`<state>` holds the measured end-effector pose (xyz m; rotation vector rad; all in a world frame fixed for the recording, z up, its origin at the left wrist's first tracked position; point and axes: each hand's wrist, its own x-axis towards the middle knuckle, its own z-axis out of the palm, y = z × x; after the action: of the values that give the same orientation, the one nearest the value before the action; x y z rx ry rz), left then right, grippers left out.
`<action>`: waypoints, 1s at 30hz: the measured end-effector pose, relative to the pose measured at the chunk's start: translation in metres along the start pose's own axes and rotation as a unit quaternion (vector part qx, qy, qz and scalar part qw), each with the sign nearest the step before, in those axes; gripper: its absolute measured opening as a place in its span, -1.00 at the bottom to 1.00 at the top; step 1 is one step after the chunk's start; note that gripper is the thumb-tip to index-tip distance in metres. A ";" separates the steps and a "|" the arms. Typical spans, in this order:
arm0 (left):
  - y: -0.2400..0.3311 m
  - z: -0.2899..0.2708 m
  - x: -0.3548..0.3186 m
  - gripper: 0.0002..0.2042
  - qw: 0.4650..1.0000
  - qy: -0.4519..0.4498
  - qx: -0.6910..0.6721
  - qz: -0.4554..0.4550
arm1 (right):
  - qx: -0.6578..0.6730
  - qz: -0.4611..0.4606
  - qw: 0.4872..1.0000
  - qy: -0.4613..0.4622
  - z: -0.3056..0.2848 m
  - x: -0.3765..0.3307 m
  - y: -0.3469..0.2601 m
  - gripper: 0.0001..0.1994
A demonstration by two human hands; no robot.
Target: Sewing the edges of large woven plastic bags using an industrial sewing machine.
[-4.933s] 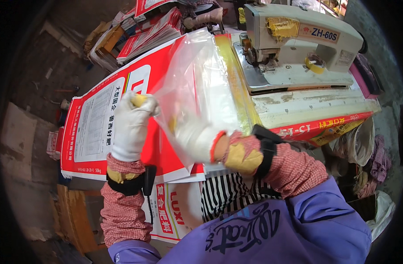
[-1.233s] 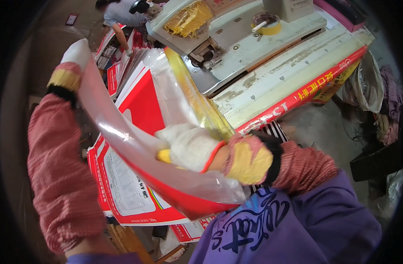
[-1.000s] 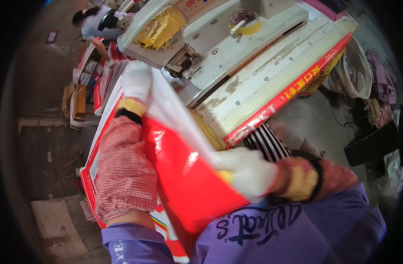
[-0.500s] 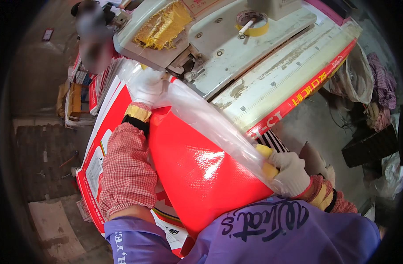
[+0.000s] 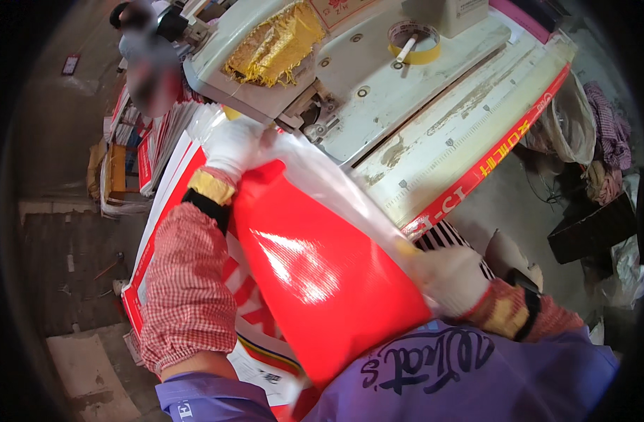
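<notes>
A glossy red woven sack (image 5: 329,274) with a whitish, see-through plastic liner (image 5: 329,169) along its upper edge slants across my front. My left hand (image 5: 234,144), in a white glove, is closed on the sack's far end, close to the metal foot area (image 5: 311,109) of a sewing machine (image 5: 406,77). At the sack's near right corner, my gloved right hand (image 5: 452,281) grips the edge; yellow covers its fingertips, and motion blurs it. More printed red-and-white sacks (image 5: 245,309) lie beneath the red one.
Yellow woven cloth (image 5: 276,46) lies on the machine, and a tape roll (image 5: 424,49) with a white stick sits on its bed. A worn table edge with a ruler strip (image 5: 469,133) runs right. Stacked sacks (image 5: 157,144) stand at far left, near another person (image 5: 150,56).
My left hand has shifted slightly left and nearer, and the sack's far end with it. The liner lies flatter against the red sack. My right hand stays at the corner, now blurred.
</notes>
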<state>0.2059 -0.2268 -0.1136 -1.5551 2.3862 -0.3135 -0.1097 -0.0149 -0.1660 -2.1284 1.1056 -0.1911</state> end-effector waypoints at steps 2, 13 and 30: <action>-0.053 0.032 0.025 -0.65 0.986 0.061 0.149 -0.033 | -0.037 -0.002 0.994 0.107 0.000 0.036 -0.017 -0.93; -0.069 -0.117 -0.001 -0.77 0.969 0.142 0.203 -0.009 | -0.088 -0.069 0.964 0.242 -0.022 0.215 -0.046 -0.84; 0.153 -0.167 -0.061 -0.62 0.855 -0.358 -0.343 0.154 | -0.002 -0.051 0.996 0.078 -0.104 0.191 -0.030 -0.87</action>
<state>0.0410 -0.1052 0.0000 -1.1425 2.1166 1.1014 -0.0164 -0.2048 -0.1058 -2.2055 1.0851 -0.4091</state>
